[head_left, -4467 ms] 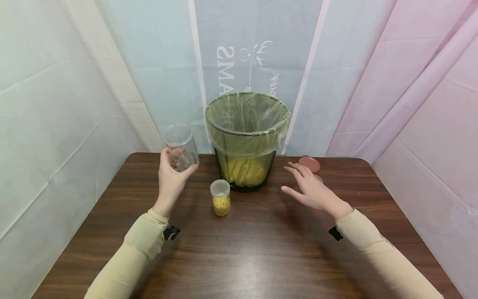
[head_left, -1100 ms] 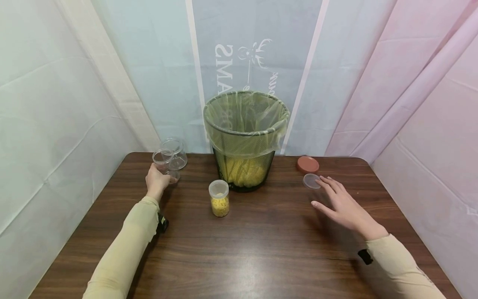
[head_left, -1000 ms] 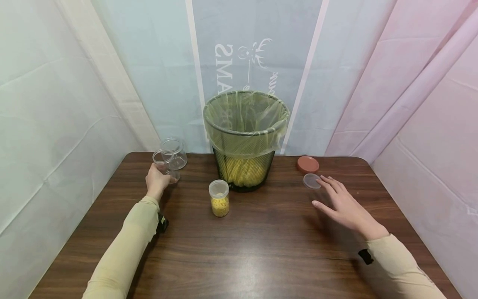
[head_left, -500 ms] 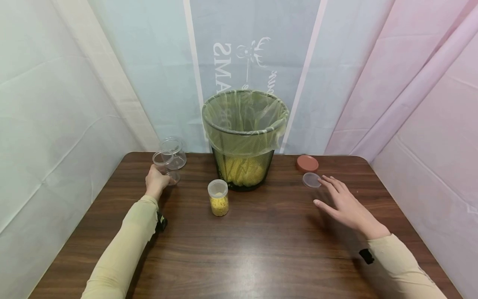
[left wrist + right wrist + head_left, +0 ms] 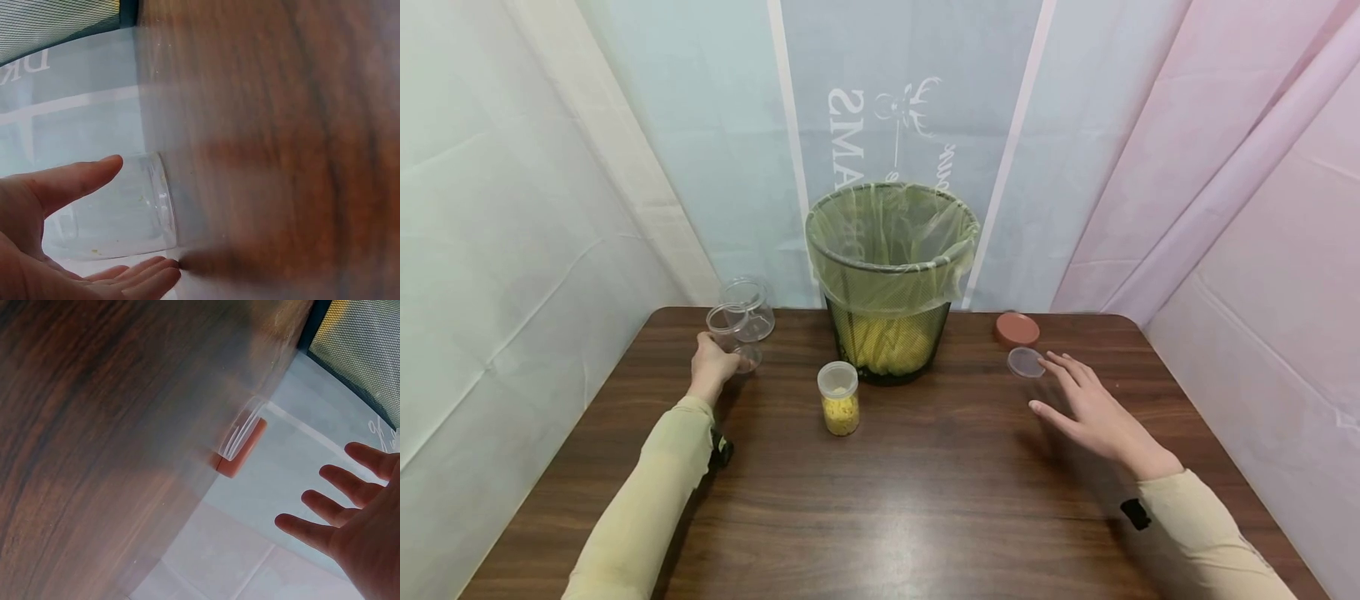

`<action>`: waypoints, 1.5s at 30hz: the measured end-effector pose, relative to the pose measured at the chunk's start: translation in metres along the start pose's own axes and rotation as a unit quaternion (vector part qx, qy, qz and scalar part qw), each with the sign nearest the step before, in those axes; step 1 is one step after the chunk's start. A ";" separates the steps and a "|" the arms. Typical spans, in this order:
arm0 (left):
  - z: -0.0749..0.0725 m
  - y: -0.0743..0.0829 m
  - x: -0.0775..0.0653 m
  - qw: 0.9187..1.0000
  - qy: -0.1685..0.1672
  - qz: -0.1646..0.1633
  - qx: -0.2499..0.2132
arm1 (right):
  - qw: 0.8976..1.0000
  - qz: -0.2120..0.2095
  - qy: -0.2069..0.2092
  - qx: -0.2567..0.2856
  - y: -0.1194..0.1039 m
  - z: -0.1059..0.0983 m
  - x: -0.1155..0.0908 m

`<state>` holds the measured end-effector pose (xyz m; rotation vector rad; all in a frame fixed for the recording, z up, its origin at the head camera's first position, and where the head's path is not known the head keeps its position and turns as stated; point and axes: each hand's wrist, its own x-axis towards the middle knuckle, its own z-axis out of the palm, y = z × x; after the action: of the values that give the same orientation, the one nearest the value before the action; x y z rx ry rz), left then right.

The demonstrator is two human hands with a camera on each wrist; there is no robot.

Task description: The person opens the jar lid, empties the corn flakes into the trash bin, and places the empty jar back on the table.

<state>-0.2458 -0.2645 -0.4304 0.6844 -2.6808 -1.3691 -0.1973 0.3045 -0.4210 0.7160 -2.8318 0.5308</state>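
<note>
My left hand [image 5: 711, 367] rests at a clear jar [image 5: 730, 329] standing on the table's far left. In the left wrist view its thumb and straight fingers [image 5: 150, 275] spread at either side of the see-through jar wall [image 5: 119, 219], the thumb overlapping the jar. Just behind stands another clear jar [image 5: 758, 321]. My right hand [image 5: 1093, 417] hovers with fingers extended beside a clear round lid [image 5: 1026, 362] and a reddish-brown lid [image 5: 1017, 330]; it holds nothing. In the middle is a small jar with yellow bits [image 5: 841, 410] under a translucent top.
A black mesh wastebasket [image 5: 891, 308] lined with a yellowish bag stands at the table's back centre, with something yellow low inside. Light curtains [image 5: 917, 50] enclose the back and sides of the brown wooden table [image 5: 895, 500].
My left hand has lowered the raised clear jar to the table, and its thumb has just drawn back a little. My right hand has shifted right and nearer, uncovering the clear lid.
</note>
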 end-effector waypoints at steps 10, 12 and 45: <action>-0.005 -0.003 -0.015 0.999 -0.013 0.026 -0.028 | 1.000 -0.006 0.007 0.004 -0.008 0.001 0.001; -0.007 -0.002 -0.020 0.999 -0.011 0.037 -0.018 | 1.000 -0.006 0.007 0.004 -0.009 0.001 0.000; -0.011 0.004 -0.093 0.967 0.138 0.198 -0.088 | 0.997 -0.072 0.009 0.013 -0.057 0.019 0.016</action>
<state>-0.1609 -0.2333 -0.4068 0.2745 -2.2841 -1.2740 -0.1851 0.2439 -0.4177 0.9068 -2.7338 0.5479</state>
